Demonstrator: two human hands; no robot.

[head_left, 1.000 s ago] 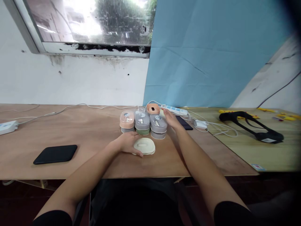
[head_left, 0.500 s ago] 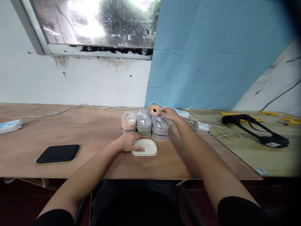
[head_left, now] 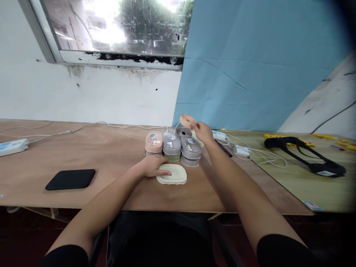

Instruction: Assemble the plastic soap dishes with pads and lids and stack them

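My left hand (head_left: pixel 154 166) rests on the table with its fingers spread, the thumb lying over the left side of a cream, rounded plastic lid (head_left: pixel 175 175). My right hand (head_left: pixel 202 131) pinches a peach oval lid (head_left: pixel 186 121) with a small hole, held tilted above the back of the box group. Closely grouped in front are small boxes with clear tops: a peach box (head_left: pixel 154 142), a grey box (head_left: pixel 171 142) over a green one (head_left: pixel 172 157), and another grey box (head_left: pixel 191 146). Behind them shows a grey piece with a dark opening (head_left: pixel 183 132), partly hidden.
A black phone-like slab (head_left: pixel 70 179) lies at left, with a white power strip (head_left: pixel 13 147) behind it. Cables and a white adapter (head_left: pixel 241 151) lie at right. A dark narrow object (head_left: pixel 224 148) is beside my right forearm. A black strap-like frame (head_left: pixel 306 155) lies further right.
My right hand has raised the peach lid up and slightly right, uncovering the grey piece beneath. My left hand stays by the cream lid. The view has shifted slightly.
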